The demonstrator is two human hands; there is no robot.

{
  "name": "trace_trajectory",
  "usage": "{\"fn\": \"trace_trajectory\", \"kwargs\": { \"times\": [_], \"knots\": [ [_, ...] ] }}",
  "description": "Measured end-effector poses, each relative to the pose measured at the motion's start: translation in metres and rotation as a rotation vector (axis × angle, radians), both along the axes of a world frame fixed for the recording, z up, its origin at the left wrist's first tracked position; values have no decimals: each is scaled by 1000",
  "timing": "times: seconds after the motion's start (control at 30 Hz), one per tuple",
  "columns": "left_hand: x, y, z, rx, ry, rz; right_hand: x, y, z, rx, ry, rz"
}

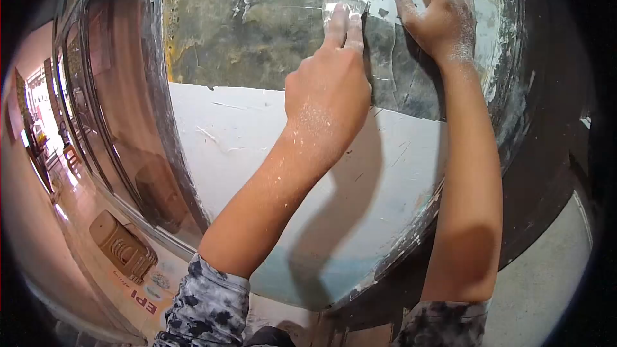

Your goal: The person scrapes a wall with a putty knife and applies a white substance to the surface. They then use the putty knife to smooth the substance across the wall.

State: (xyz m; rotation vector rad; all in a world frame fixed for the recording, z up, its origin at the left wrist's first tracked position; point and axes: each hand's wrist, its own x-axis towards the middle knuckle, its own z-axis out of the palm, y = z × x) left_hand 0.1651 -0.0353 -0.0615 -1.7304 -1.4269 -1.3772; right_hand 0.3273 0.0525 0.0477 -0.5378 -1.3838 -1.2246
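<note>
In the head view, my left hand (pixel 328 83) presses a thin, flat scraper blade (pixel 328 2) against the panel, with two fingers stretched along it. The rest of its grip is hidden behind the back of the hand. My right hand (pixel 443 22) rests against the panel's upper right, thumb spread away from the fingers, whose tips run near the top edge of the view. White dust coats both hands. The upright panel (pixel 257 128) has a bare, mottled grey band (pixel 225 38) between white-coated areas, with ragged edges and small scratches.
A glass-panelled frame (pixel 122 122) stands along the left. Stacked brown plastic stools or chairs (pixel 122 244) sit on the floor at lower left, near a printed sheet (pixel 138 295). A dark recess (pixel 546 135) lies right of the panel, with a pale surface (pixel 553 263) below.
</note>
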Motion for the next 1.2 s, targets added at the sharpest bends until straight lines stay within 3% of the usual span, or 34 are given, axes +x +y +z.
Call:
{"fn": "trace_trajectory", "kwargs": {
  "times": [0.2,0.3,0.57,1.0,1.07,1.2],
  "knots": [
    [0,-5,-12,-72,31,20,0,-4,-1,-59,5,34],
    [1,-3,-7,-91,30,19,4,3,4,150,-72,-66],
    [3,2,2,-15,19,16,-3,-12,-3,-55,10,8],
    [3,-4,-8,-116,33,12,-3,-11,-3,-59,21,8],
    [3,6,-3,21,35,9,-3,-10,-3,-54,9,21],
    [6,4,4,13,19,15,-3,-5,-3,8,8,-5]
  ]
}}
